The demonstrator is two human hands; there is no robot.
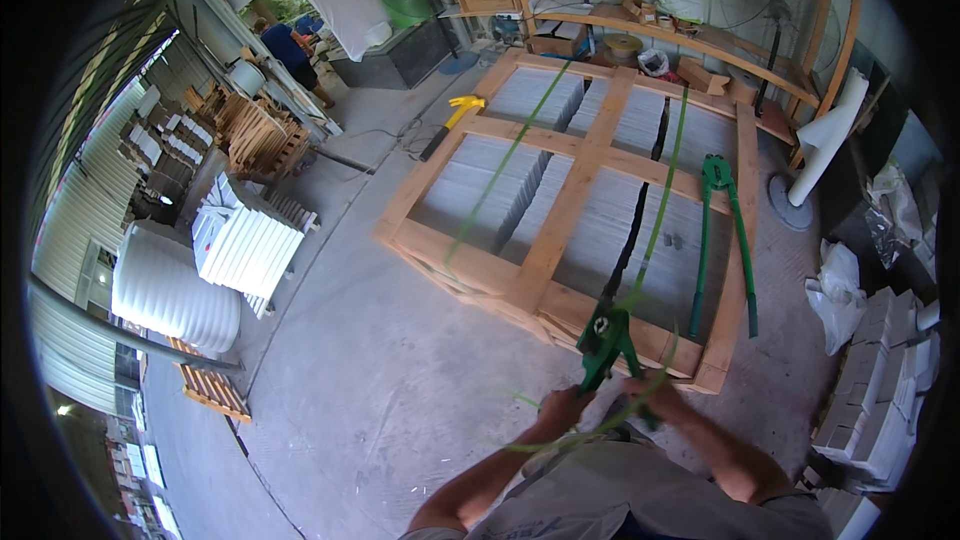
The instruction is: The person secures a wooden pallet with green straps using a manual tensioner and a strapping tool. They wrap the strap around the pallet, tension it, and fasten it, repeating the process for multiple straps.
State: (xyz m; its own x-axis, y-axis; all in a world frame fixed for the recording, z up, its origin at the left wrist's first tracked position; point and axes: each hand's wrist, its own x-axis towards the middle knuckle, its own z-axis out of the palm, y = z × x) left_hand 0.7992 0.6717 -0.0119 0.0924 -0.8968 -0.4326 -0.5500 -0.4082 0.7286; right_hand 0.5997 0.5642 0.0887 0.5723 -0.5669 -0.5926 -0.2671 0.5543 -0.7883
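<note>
A green strapping tool (604, 338) sits at the near edge of a wooden crate (580, 185) packed with grey stone slabs. My left hand (563, 407) grips one handle of it, and my right hand (655, 393) holds the other handle. A green plastic strap (662, 202) runs from the tool up across the crate, and its loose end curls around my hands. A second green strap (505, 160) crosses the crate further left. A long green two-handled tool (722, 240) lies on the crate's right side.
A yellow-headed hammer (452, 120) rests on the crate's far left corner. White stacked slabs (245, 245) and a white tank (170, 290) stand to the left. Stone pieces (880, 380) pile up on the right. A person in blue (292, 50) stands far back left.
</note>
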